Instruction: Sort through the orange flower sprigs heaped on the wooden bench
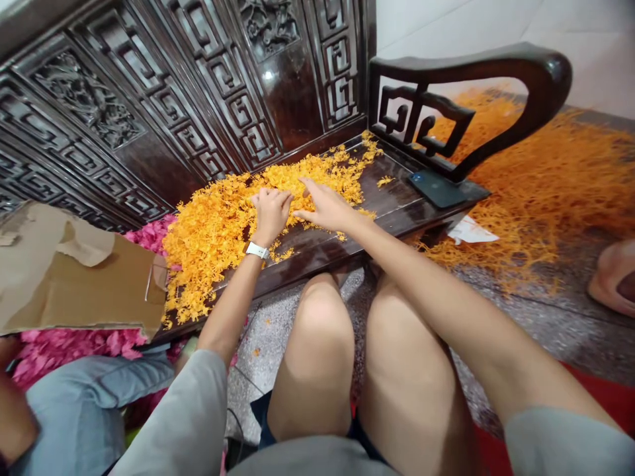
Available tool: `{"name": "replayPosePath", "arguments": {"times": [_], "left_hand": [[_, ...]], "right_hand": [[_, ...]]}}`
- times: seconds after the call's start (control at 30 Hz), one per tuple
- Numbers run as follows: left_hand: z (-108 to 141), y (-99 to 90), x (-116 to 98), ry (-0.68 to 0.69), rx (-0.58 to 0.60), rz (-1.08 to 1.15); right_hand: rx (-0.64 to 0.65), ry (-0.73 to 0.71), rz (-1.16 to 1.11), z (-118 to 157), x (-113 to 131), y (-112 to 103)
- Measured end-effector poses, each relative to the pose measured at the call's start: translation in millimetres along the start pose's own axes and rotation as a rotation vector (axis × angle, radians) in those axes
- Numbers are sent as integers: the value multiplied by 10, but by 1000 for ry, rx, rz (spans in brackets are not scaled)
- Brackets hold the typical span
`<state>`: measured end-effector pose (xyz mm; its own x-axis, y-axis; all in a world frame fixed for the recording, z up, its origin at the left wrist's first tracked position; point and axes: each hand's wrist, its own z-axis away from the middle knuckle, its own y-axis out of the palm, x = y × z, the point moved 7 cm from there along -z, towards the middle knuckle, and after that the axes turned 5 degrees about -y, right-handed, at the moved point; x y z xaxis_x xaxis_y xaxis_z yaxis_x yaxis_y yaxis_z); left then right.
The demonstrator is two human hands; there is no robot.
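Note:
A long heap of yellow-orange artificial petals (203, 231) lies on the dark wooden bench (317, 254). My left hand (271, 210), with a white band at the wrist, is over the middle of the heap; its fingers are bent, and whatever they hold is too small to make out. Just to its right, my right hand (320, 203) reaches over the petals with thumb and fingers spread apart and nothing visible between them. The two hands are close together but not touching.
A cardboard box (94, 277) stands at the left by pink petals (74, 350), near a person's jeans-clad leg (94, 396). A dark phone (436, 188) lies by the carved armrest (520, 63). Orange strands (536, 192) cover the floor at the right, near a foot (615, 277).

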<state>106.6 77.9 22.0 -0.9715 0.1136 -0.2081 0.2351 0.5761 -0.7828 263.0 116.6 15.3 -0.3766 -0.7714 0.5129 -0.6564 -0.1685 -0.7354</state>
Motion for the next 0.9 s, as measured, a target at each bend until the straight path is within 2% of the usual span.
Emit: {"name": "replayPosePath", "arguments": {"times": [0.13,0.23,0.33,0.4,0.5,0.6,0.67,0.7,0.77,0.9], "left_hand": [[60,4,-211,174,114,-4],[71,-45,-207,177,124,37],[50,-87,-192,175,117,97],[19,-63,-171,186,130,120],[-77,11,27,135,102,140],[-166,97,446,-42,81,184],[-170,96,704,-173,49,259],[-159,64,790,-228,11,309],[-129,-31,842,-289,-75,405],[-113,-156,615,-264,-120,473]], "right_hand": [[59,-29,134,0,73,-86],[98,-82,144,-7,63,-96],[47,-90,87,-16,48,-120],[5,-133,40,-22,125,-141],[-62,-245,-41,-40,423,-205],[-176,-311,-154,-78,755,-314],[-237,-304,-205,-109,816,-348],[-245,-276,-210,-125,765,-335],[-222,-161,-197,-141,495,-247],[-52,88,-177,-97,-173,73]]}}
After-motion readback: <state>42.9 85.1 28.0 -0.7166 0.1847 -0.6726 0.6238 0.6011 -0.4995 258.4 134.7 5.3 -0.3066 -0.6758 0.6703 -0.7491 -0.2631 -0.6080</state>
